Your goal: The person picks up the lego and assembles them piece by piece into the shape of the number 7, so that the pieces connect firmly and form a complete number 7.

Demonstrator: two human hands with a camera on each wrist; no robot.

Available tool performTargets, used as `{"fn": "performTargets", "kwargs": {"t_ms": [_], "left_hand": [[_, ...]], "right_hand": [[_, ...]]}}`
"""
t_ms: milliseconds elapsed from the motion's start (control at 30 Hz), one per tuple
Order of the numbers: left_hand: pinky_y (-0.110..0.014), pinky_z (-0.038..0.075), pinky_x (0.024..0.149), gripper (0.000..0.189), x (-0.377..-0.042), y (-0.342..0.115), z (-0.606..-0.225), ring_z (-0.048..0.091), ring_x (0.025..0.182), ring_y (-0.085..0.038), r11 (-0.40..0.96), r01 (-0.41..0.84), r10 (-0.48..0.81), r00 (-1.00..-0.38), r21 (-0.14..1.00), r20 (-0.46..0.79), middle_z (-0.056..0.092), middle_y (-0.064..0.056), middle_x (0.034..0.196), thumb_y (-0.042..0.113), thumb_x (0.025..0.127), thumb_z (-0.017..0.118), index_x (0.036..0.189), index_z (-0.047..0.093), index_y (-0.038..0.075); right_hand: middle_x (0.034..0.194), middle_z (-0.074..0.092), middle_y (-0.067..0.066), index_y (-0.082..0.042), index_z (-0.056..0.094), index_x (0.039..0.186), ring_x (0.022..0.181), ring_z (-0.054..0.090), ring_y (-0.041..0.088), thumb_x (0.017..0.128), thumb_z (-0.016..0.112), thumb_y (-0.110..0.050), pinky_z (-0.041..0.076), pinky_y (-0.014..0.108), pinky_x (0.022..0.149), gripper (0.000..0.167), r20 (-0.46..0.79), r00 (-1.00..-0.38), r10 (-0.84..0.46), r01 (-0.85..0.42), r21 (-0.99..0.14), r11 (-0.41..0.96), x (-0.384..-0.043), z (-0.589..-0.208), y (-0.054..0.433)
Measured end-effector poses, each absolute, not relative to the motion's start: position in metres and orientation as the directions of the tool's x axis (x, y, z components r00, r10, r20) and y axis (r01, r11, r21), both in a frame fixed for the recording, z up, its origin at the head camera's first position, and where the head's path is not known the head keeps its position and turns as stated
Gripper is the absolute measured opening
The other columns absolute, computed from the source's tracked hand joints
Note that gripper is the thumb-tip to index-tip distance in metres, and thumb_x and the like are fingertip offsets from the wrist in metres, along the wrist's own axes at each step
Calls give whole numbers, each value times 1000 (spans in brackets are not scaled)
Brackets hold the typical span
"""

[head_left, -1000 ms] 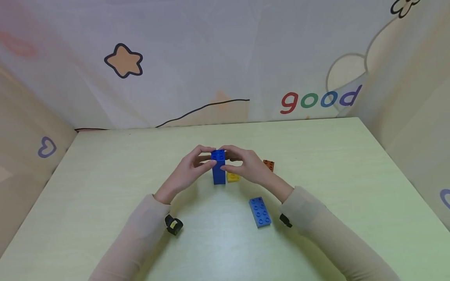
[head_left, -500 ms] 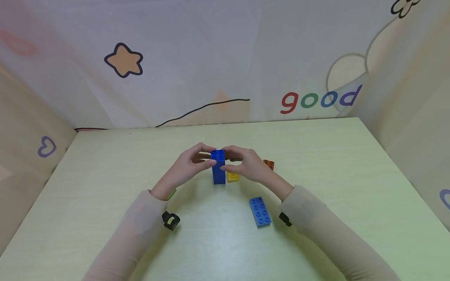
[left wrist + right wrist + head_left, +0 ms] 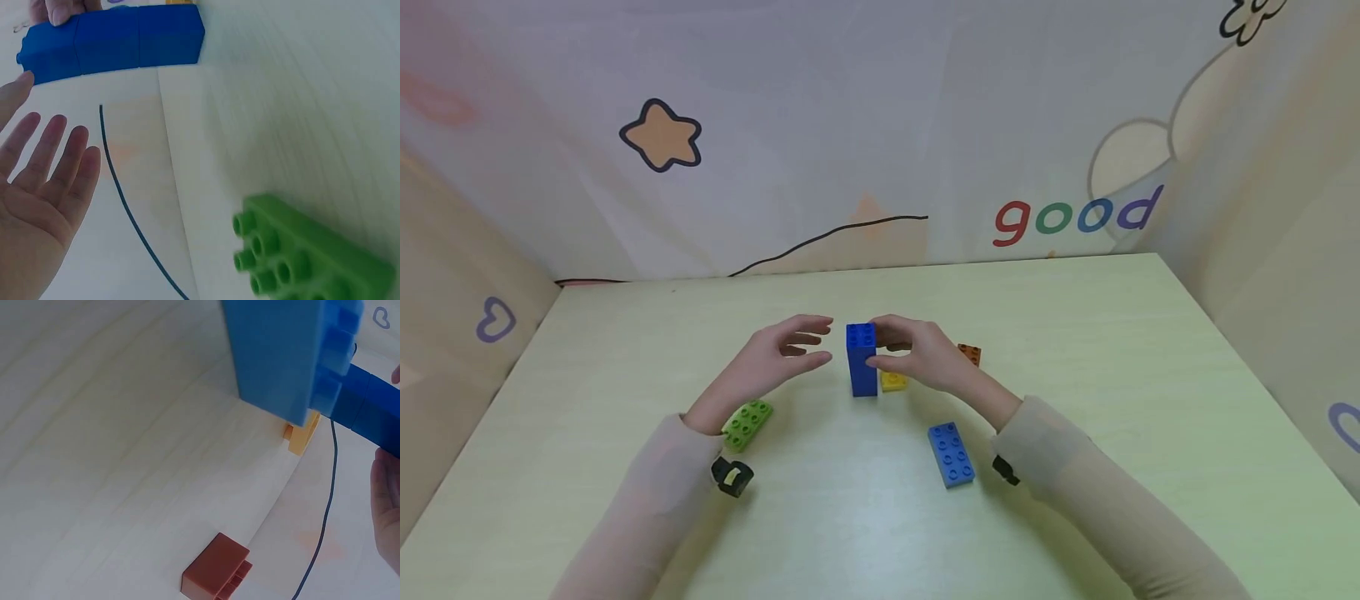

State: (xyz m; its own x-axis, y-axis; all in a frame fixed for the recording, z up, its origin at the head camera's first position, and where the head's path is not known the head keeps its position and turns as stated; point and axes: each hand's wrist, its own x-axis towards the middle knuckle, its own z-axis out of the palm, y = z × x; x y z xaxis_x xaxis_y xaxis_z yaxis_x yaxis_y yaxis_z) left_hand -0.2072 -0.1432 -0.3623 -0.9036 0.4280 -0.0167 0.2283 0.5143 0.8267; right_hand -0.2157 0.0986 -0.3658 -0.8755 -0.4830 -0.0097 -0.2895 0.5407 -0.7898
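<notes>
A tall, narrow tower of dark blue plastic bricks (image 3: 862, 371), studs uppermost, stands upright on the pale green, wood-grained counter (image 3: 835, 517); the left wrist view shows two seams, so it is three bricks high. The right hand (image 3: 922, 358), at three o'clock from the tower, pinches it near the top, thumb on the near face and fingers round behind. The left hand (image 3: 767, 362), at nine o'clock, holds nothing — its fingers are loosely extended, the thumb well away from them, and a gap separates its fingertips from the tower.

Around the tower in the head view, a small yellow studded block (image 3: 893, 382) sits just beside it at about four o'clock, partly under the right hand. An orange-brown studded brick (image 3: 970, 354) lies at three o'clock beyond that hand, a lighter blue oblong brick with two rows of studs (image 3: 951, 455) between four and five, and a lime green oblong studded brick (image 3: 749, 425) at eight, beside the left wrist.

The step in hand looks to be steadying the tower. With so narrow a base, the right hand's pinch is best kept light and level; a sideways pull high up could tip it. The thumb should leave the face cleanly — and the fingers should clear the yellow block, which looks close enough to be nudged.
</notes>
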Motion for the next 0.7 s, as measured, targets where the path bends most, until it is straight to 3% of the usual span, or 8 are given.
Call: {"fn": "performTargets", "kwargs": {"t_ms": [233,700], "left_hand": [[-47,51,97,45,-207,-172,-375,58,119,-35,560,215,402,-915,800,-35,57,-20,132,15,94,59,138,48,9],[-44,53,93,45,-192,-215,-394,61,112,-36,641,125,341,-930,757,-135,60,-21,125,10,91,63,134,51,3]], "right_hand": [[126,63,14,-4,49,136,117,60,28,89,68,-16,49,39,102,52,-2,-873,-488,-296,-793,532,-216,-367,99],[128,61,14,-4,48,137,119,59,28,90,67,-17,49,39,103,53,-26,-876,-482,-271,-800,535,-215,-367,100]]}}
